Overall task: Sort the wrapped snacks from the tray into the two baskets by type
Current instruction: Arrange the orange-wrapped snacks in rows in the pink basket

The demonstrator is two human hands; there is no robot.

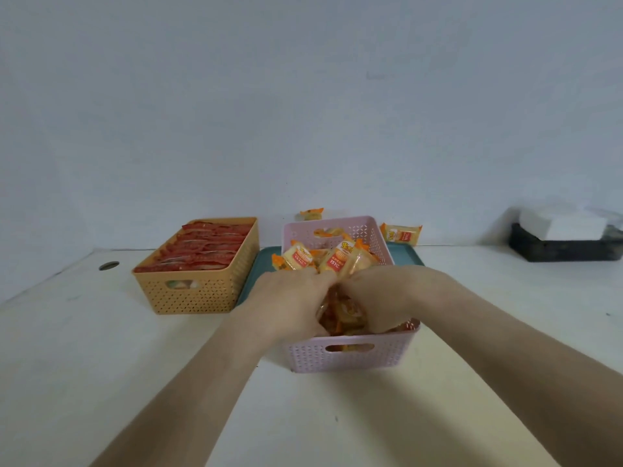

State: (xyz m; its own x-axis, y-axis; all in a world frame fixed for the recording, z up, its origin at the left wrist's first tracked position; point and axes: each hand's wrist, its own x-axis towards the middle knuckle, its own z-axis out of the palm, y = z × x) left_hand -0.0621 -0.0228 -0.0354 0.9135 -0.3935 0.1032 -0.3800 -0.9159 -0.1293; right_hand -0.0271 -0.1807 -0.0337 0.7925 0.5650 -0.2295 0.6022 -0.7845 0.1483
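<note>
Two baskets are observed on a white table (101, 365). The pink basket (350, 357) is taken as landmark; its long axis runs away from the camera toward the wall, with one short handled end facing the viewer. The orange basket (195, 291) sits left of the pink basket, apart from it, its long axis likewise running toward the wall but skewed to the right at the far end.

Red-wrapped snacks (209, 247) are packed in the orange basket in an overlapping row along its long axis; an exact count cannot be made. Yellow-and-orange wrapped snacks (337, 257) are heaped in the pink basket, pointing in mixed directions, and are too jumbled to count.

A teal tray (259, 267) lies under and behind the pink basket, between the two baskets at its left edge. Two yellow-and-orange packets are counted outside the baskets: one stray packet (401, 234) just right of the pink basket's far corner, and one far packet (312, 214) behind it against the wall.

The left hand (290, 298) and right hand (384, 294) are both lowered into the pink basket, knuckles touching, fingers curled down among the packets; what is pinched cannot be told.

A pale blue-grey wall is noted behind. A black tray (566, 251) holding white material rests far right of the pink basket. One round grommet (109, 265) is set in the table far left.
</note>
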